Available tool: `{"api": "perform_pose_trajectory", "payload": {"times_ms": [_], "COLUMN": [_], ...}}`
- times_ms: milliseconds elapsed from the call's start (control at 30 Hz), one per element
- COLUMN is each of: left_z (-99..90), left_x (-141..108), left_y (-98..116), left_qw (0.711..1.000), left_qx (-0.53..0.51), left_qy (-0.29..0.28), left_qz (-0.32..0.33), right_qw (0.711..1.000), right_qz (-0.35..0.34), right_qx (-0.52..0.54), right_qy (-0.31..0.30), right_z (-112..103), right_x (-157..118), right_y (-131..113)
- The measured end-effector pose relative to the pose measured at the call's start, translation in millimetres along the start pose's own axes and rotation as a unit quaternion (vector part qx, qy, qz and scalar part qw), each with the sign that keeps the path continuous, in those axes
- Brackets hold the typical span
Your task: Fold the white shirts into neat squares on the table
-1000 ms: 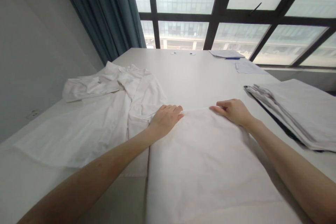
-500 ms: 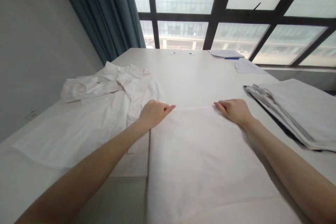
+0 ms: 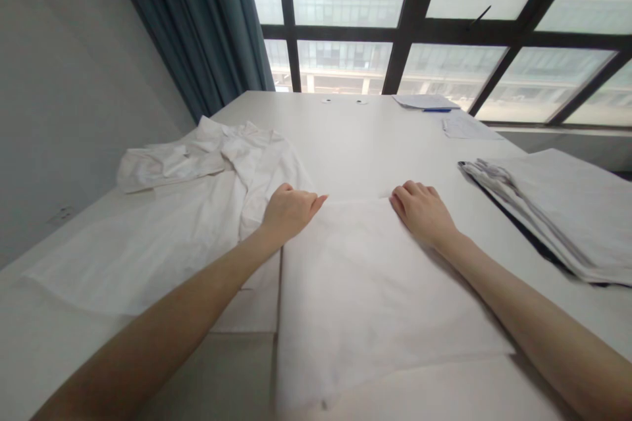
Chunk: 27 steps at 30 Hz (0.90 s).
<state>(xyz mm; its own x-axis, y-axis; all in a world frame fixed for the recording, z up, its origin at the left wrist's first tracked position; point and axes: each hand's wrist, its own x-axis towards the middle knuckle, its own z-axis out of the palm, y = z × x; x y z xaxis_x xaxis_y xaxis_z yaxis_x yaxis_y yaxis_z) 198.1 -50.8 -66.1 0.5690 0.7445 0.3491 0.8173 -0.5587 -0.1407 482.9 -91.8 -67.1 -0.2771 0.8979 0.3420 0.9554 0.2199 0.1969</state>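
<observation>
Rumpled garment: at nine o'clock the white garment (image 3: 197, 210) is sprawling over the white tabletop (image 3: 345, 145), its far end bunching into folds.
Curtain: the blue one (image 3: 197, 20) is hanging at eleven o'clock.
Left hand: here the left hand (image 3: 290, 212) is pinching the white cloth (image 3: 375, 276) at its eleven o'clock corner, thumb pointing right.
White cloth: it's lying just right of centre, spreading from twelve towards six o'clock, its far edge running between both hands.
Right hand: fingers curling close together, the right hand (image 3: 422, 212) is touching that far edge at the cloth's one o'clock; whether it's pinching, I'm not able to tell.
Papers: two o'clock, papers (image 3: 427, 101) are lying beside a blue pen (image 3: 437, 110).
Folded stack: at three o'clock, white fabric (image 3: 567, 204) is resting in layers over something dark.
</observation>
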Motion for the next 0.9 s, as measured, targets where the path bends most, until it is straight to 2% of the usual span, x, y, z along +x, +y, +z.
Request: {"api": "perform_pose_trajectory", "payload": {"times_ms": [100, 233, 333, 500, 700, 900], "left_z": [-0.7, -2.2, -2.6, -2.1, 2.8, 4.4], "left_x": [-3, -7, -8, -11, -14, -13], "left_y": [9, 21, 26, 27, 24, 24], "left_qw": [1.0, 0.999, 0.998, 0.997, 0.991, 0.989], "left_qx": [-0.014, -0.01, -0.01, -0.025, -0.087, -0.113], "left_qy": [0.001, -0.005, -0.016, -0.024, -0.012, -0.019], "left_qz": [0.021, 0.046, 0.052, 0.065, 0.103, 0.096], "right_qw": [1.0, 0.999, 0.994, 0.976, 0.975, 0.971], "right_qz": [-0.001, -0.02, -0.067, -0.156, -0.15, -0.146], "right_qx": [0.011, 0.028, 0.071, 0.153, 0.163, 0.189], "right_qy": [-0.001, 0.029, 0.039, 0.005, -0.023, -0.023], "right_z": [7, 8, 5, 2, 5, 6], "right_x": [-3, -4, -4, -5, -5, -4], "right_y": [-3, -3, -8, -18, -17, -16]}}
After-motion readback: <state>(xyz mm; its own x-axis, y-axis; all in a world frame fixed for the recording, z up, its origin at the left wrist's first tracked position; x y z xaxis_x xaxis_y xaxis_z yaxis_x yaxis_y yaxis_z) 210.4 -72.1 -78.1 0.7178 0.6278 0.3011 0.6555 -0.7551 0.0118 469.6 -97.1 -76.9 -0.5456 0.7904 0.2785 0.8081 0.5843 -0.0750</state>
